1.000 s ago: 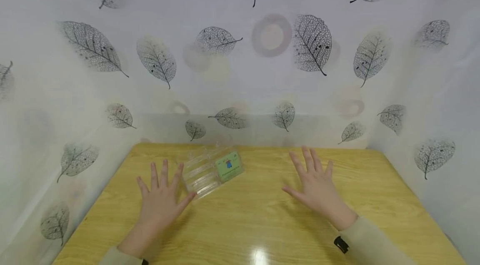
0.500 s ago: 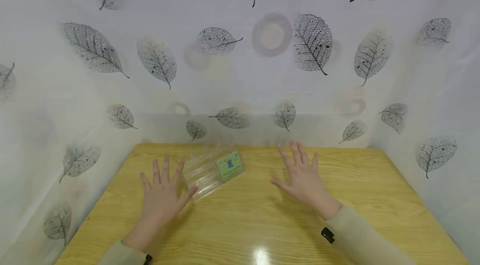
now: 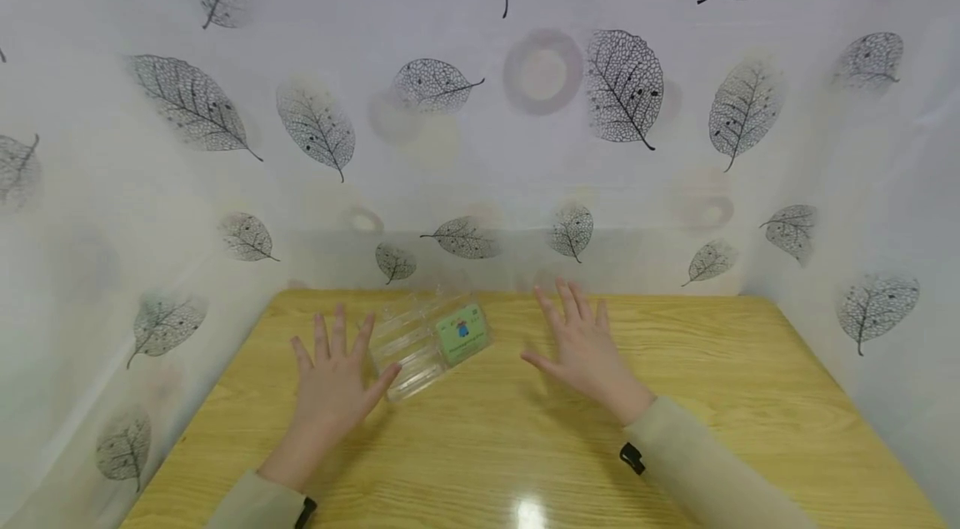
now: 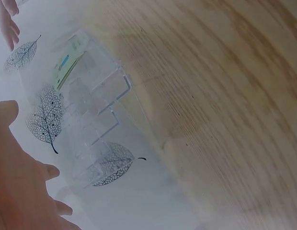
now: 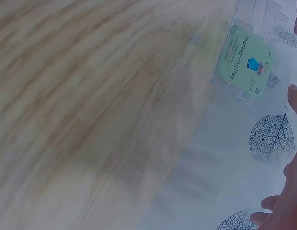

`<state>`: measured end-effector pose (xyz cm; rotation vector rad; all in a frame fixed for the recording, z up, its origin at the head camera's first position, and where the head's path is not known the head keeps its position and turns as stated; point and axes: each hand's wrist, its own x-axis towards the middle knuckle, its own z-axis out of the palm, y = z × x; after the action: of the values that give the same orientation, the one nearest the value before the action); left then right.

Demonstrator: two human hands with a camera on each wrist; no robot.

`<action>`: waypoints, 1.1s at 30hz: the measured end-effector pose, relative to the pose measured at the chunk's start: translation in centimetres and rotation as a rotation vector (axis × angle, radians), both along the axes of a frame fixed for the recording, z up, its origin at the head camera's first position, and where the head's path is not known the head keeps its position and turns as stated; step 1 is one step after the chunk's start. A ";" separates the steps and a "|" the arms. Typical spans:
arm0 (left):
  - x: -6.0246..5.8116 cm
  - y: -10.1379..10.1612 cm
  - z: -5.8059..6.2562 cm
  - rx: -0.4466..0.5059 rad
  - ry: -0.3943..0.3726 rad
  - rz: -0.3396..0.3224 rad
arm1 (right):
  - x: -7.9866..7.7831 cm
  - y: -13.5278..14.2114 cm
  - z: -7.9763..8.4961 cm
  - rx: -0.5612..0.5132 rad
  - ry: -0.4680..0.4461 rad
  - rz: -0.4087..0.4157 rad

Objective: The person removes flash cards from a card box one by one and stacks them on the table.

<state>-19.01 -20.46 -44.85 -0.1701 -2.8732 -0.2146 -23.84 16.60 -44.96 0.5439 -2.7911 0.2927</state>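
A clear plastic holder with stepped compartments (image 3: 405, 350) lies slanted towards the back of the table, left of centre. In its right part sits a green card (image 3: 461, 333), which reads "Thanksgiving Day" in the right wrist view. My left hand (image 3: 330, 387) hovers just left of the holder, fingers spread, its thumb overlapping the holder's edge in the head view; whether it touches cannot be told. To the right of the card is my right hand (image 3: 588, 354), also spread, with a gap between it and the holder. Neither hand holds anything.
The wooden table (image 3: 480, 446) ends at the back against a pale curtain (image 3: 480, 137) printed with dark leaves, which also flanks both sides. A light reflection (image 3: 530, 512) shines near the front edge.
My right hand has moved left, closer to the holder. The left hand has shifted slightly right. The holder stays in place on the table.
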 end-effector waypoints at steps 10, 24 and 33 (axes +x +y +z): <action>-1.1 0.0 -0.5 0.006 0.011 -0.003 | -1.3 -2.0 -0.2 -0.003 -0.012 0.049; -2.2 0.3 -1.1 0.040 0.008 -0.028 | -3.0 -4.4 -1.3 0.055 0.007 0.085; -2.7 0.7 -1.1 0.013 0.011 -0.043 | -4.0 -5.6 -1.6 0.076 0.035 0.134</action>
<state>-21.75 -19.79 -45.90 -0.2307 -2.8587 -0.2401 -27.81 11.04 -46.55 0.7492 -2.7463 0.2036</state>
